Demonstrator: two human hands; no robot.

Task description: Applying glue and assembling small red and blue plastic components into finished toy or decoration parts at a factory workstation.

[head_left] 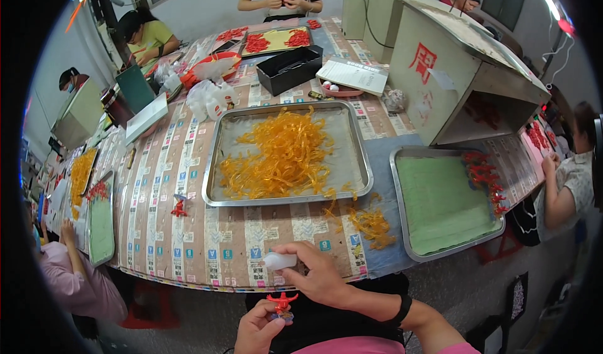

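My left hand (256, 327) is closed on a small red plastic figure (282, 300) with a bluish piece at its lower end, just in front of the table edge. In my right hand (319, 280) is a small white squeeze bottle (278, 261), held sideways over the near edge with its tip to the left. Beyond the hands, a metal tray (353, 159) carries a heap of translucent orange-yellow plastic strips (286, 150). More loose strips (373, 227) lie off its near right corner. Another red figure (179, 208) rests on the table to the left.
A green-lined tray (433, 197) at right holds several red figures (485, 178) along its right side. Behind the strips stand a black box (289, 70), a white pad (355, 75) and a plastic bag (210, 98). A boxy metal cabinet (433, 71) rises at far right. Several people work around the table.
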